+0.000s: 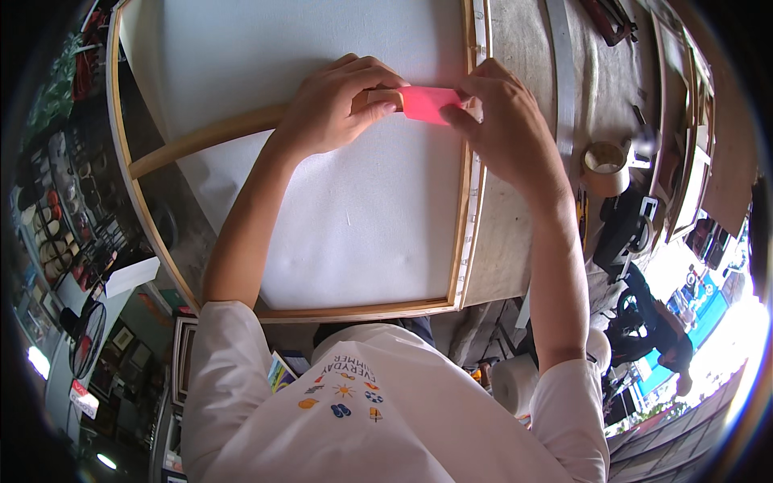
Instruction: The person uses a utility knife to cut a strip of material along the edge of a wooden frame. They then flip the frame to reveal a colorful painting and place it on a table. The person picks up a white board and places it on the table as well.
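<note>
Your left hand (334, 109) and right hand (503, 121) both pinch the pink card (429, 103) with their fingers. The card sits over the stretched canvas (354, 217), near its right wooden edge.

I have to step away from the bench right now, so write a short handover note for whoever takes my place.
Left hand: fingers curled, pinching the left end of the pink card.
Right hand: pinching the card's right end.
The card sits over the back of the stretched white canvas, near the right bar of its wooden frame.
Tape roll lies on the bench to the right.
Done: canvas lies face down, card in hand.
Left: the pictures show no mark or fixing from the card yet.
</note>
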Motion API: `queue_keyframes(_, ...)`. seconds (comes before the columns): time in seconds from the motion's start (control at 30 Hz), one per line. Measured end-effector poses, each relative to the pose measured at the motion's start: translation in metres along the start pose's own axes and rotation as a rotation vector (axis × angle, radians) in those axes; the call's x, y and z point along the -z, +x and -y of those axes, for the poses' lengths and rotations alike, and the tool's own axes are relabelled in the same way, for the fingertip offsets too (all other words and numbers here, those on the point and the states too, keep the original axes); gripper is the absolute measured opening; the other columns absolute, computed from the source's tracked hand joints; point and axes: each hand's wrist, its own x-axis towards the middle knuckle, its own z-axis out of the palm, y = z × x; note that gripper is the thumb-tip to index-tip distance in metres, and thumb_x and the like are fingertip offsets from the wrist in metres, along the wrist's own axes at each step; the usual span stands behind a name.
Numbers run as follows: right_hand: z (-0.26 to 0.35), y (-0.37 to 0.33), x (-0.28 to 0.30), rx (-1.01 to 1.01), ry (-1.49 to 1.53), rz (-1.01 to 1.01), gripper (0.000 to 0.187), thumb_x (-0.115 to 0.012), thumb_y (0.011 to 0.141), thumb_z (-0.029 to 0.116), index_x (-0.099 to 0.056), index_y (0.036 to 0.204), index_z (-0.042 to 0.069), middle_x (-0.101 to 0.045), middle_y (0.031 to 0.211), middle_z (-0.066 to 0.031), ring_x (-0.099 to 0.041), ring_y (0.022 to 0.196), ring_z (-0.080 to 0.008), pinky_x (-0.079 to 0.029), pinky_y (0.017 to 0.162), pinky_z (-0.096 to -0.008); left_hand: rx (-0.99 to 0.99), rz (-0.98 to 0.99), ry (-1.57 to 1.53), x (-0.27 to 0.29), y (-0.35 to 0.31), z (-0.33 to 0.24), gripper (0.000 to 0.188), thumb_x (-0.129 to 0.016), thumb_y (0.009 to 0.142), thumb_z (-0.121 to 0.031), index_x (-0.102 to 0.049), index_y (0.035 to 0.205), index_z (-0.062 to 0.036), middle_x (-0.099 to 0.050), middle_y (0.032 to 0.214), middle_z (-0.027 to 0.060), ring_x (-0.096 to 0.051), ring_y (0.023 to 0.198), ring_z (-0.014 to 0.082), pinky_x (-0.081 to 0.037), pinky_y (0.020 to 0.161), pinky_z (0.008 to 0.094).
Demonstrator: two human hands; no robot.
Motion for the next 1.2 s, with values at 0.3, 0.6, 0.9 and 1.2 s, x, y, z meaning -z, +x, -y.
queue_keyframes(0.3, 0.048, -0.01, 0.007, 0.164, -0.185, -0.17, 0.01, -0.061, 0.08, 0.016, -0.067, 0.077, 0.009, -0.061, 0.09, -0.0075, -0.057, 0.094, -0.0249, -0.044, 0.084, -0.0368, -0.374, 0.065, 0.144, 0.007, 0.007, 0.002, 0.018, -0.06, 0.091, -0.005, -0.062, 0.109, -0.0031, -0.063, 0.109, 0.0175, -0.059, 0.104, 0.0408, -0.047, 0.091, 0.0469)
queue_keyframes(0.6, 0.02, -0.06, 0.077, -0.047, 0.333, -0.351, 0.012, -0.07, 0.084, 0.013, -0.065, 0.09, 0.004, -0.058, 0.093, -0.0127, -0.059, 0.093, -0.0335, -0.049, 0.081, -0.0438, -0.005, 0.021, -0.241, 0.011, -0.008, 0.022, 0.05, -0.052, 0.086, -0.024, -0.054, 0.125, 0.0058, -0.06, 0.119, 0.0168, -0.057, 0.1, 0.0234, -0.046, 0.087, 0.0354)
queue_keyframes(0.9, -0.299, -0.269, 0.191, -0.727, 0.654, -0.917, 0.025, -0.068, 0.094, 0.034, -0.068, 0.09, 0.009, -0.056, 0.07, 0.0067, -0.046, 0.059, -0.0034, -0.034, 0.054, -0.0203, -0.059, -0.105, -0.06, -0.002, 0.001, 0.008, 0.03, -0.057, 0.087, -0.014, -0.062, 0.11, 0.005, -0.065, 0.101, 0.0157, -0.061, 0.082, 0.0205, -0.05, 0.071, 0.03)
queue_keyframes(1.2, -0.435, -0.25, 0.141, -1.256, 0.042, -0.345, 0.045, -0.071, 0.078, 0.048, -0.076, 0.1, 0.009, -0.073, 0.104, -0.0173, -0.071, 0.097, -0.0315, -0.056, 0.08, -0.0395, 0.082, -0.222, 0.588, -0.029, -0.014, -0.023, 0.036, -0.061, 0.088, -0.016, -0.058, 0.12, -0.0018, -0.059, 0.117, 0.0159, -0.056, 0.107, 0.0322, -0.044, 0.092, 0.0442)
